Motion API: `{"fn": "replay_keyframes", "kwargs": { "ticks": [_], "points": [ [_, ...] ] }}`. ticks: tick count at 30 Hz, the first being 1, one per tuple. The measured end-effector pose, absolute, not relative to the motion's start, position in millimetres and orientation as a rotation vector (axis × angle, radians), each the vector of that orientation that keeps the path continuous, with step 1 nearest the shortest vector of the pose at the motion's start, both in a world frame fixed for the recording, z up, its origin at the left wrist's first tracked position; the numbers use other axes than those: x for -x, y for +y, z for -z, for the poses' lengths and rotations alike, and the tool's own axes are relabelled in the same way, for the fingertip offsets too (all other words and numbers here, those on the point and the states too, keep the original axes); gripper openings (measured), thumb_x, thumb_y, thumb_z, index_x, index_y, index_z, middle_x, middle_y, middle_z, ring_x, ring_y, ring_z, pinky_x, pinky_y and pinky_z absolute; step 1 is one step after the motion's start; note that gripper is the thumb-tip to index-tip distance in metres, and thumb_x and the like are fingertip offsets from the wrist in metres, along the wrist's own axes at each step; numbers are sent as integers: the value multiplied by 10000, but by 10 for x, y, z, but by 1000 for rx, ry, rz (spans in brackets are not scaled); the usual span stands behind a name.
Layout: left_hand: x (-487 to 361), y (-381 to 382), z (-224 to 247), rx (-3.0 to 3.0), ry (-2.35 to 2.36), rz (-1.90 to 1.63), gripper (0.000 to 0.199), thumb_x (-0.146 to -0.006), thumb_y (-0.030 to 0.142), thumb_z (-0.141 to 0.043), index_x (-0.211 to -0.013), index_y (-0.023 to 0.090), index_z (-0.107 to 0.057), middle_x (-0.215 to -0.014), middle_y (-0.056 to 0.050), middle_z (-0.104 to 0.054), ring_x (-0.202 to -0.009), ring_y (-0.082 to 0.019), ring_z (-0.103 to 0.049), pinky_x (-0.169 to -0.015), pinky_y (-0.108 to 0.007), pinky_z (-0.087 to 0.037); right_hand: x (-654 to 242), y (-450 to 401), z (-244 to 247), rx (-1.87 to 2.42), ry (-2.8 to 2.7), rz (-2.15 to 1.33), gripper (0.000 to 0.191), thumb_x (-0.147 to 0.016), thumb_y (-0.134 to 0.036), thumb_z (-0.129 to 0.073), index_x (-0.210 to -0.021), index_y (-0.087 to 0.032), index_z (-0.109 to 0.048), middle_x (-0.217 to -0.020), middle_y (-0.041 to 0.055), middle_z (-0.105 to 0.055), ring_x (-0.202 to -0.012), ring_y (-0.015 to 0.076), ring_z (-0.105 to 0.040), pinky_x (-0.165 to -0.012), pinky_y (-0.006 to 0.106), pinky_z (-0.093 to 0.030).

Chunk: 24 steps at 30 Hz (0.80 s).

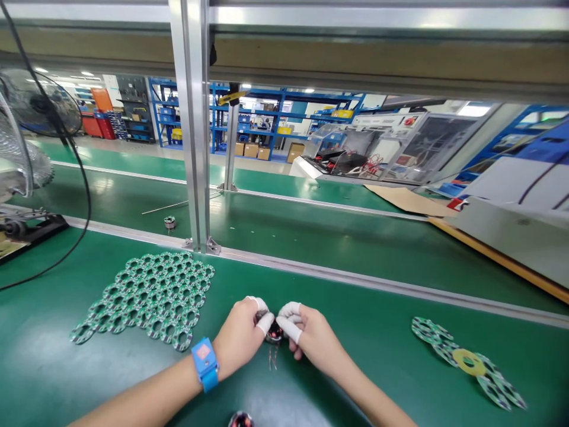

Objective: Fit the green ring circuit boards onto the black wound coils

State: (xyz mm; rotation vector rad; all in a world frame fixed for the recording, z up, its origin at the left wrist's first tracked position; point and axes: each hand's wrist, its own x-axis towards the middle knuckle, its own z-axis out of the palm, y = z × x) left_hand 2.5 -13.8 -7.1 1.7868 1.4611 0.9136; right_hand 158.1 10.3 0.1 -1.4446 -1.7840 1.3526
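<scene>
Green workbench (355, 367) under metal framing (195, 130), left hand (240, 332) and right hand (311, 335), white-covered fingertips (290, 330) closed on a small wire-wound part (274, 335) between them, thin leads (270, 357) extending from it, ring-shaped boards (146, 292) at left.

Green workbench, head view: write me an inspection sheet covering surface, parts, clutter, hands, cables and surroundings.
Surface: glossy green bench top.
Parts: round copper-wound metal coil between the hands; green ring-shaped circuit boards, left and right.
Clutter: flat yellow ring among the right boards.
Hands: left hand, with blue wristband, and right hand, both in white fingertip covers, at the coil; grip unclear.
Cables: black cable, far left.
Surroundings: blue metal shelving behind.
</scene>
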Motion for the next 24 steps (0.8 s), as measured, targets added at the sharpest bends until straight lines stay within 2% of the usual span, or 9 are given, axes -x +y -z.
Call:
{"fn": "replay_keyframes", "kwargs": {
  "ticks": [9, 14, 24],
  "points": [
    [-42, -182, 66, -1886, 1531, -813, 130, -848, 189, -467, -763, 171, -563, -730, -23, -579, -666, -158, -524, -612, -250, -379, -1591, 43, -22, 1425, -1796, -1289, 123, -706, -297, -485, -667, -183, -509, -439, -66, -485, -347, 88, -479, -333, 174, -406],
    [-82, -212, 92, -1929, 1591, -794, 157, -853, 135, -422, -746, 173, -530, -786, -41, -580, -716, -168, -531, -666, -270, -392, -1569, 1, 35, 1428, -1850, -1115, 120, -738, -271, -463, -659, -196, -512, -444, -54, -495, -355, 105, -486, -345, 191, -385],
    [-119, -215, 148, -1963, 1649, -816, 173, -847, 135, -398, -701, 195, -468, -739, -25, -543, -688, -165, -515, -652, -270, -388, -1538, -27, 45, 1385, -1910, -995, 152, -783, -249, -435, -650, -205, -494, -440, -44, -504, -347, 110, -471, -337, 197, -365]
  ]
}}
